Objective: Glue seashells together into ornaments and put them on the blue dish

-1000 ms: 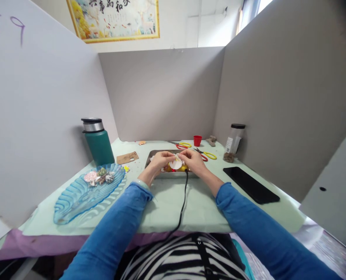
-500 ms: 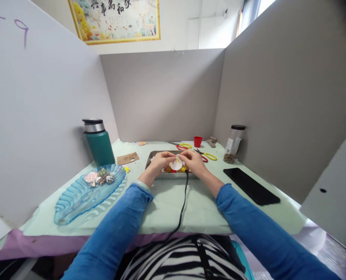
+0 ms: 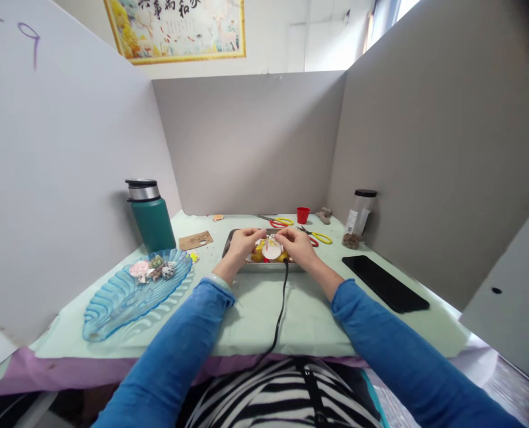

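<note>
Over a shallow metal tray [image 3: 271, 267], both hands work close together. My left hand [image 3: 243, 245] has thumb and fingers pinched at the tray's left side; what they hold is too small to name. Pinched likewise, my right hand [image 3: 295, 245] is just across from it, its contents also unclear. Between and below the fingertips lies a round white piece [image 3: 271, 250] with yellow and red marks along its top. Yellow and red bits fill the tray around it, partly hidden by the hands. A black cord [image 3: 284, 300] runs from the tray toward my lap.
A blue shell-shaped dish [image 3: 126, 306] with small ornaments and a green bottle [image 3: 152, 220] stand left, near a cardboard tag [image 3: 196, 240]. Scissors [image 3: 321, 238], more scissors [image 3: 284, 222], a red cup [image 3: 302, 215], a jar [image 3: 357, 220] and a black phone-like slab [image 3: 384, 283] lie right. Panels surround the table.
My fingertips have moved apart, the left hand shifting slightly left. More of the round white piece and its yellow and red marks now shows between them.
</note>
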Demonstrator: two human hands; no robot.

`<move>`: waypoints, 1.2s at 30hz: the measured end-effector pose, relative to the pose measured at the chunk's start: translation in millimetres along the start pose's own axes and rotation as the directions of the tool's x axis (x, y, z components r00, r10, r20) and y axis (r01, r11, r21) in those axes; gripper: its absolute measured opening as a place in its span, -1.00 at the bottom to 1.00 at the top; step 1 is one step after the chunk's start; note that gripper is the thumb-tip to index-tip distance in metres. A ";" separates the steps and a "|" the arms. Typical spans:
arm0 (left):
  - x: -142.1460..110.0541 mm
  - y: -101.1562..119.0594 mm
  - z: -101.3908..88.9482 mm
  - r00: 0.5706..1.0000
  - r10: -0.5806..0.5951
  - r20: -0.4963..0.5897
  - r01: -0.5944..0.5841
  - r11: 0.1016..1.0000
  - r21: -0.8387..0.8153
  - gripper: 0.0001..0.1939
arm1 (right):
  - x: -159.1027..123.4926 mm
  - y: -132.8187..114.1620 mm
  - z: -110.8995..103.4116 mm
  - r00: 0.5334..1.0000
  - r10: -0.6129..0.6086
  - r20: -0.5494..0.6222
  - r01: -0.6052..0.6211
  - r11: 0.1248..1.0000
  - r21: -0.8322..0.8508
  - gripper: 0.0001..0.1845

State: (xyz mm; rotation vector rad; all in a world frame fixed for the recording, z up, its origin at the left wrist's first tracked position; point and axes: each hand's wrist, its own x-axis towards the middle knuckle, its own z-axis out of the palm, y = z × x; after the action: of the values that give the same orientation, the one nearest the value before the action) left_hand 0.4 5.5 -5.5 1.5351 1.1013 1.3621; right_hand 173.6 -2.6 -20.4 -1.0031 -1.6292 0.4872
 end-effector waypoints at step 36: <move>-9.7 12.9 4.3 0.974 -0.100 0.203 0.113 0.992 -0.052 -0.76 | 2.5 6.8 0.4 1.000 -0.007 0.017 0.009 0.997 -0.079 -0.74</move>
State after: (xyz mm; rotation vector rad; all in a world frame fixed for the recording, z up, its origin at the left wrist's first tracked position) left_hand 5.5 -7.7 3.2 1.5083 0.9912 1.1332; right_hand 175.6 3.2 -24.2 -1.0533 -1.6783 0.4295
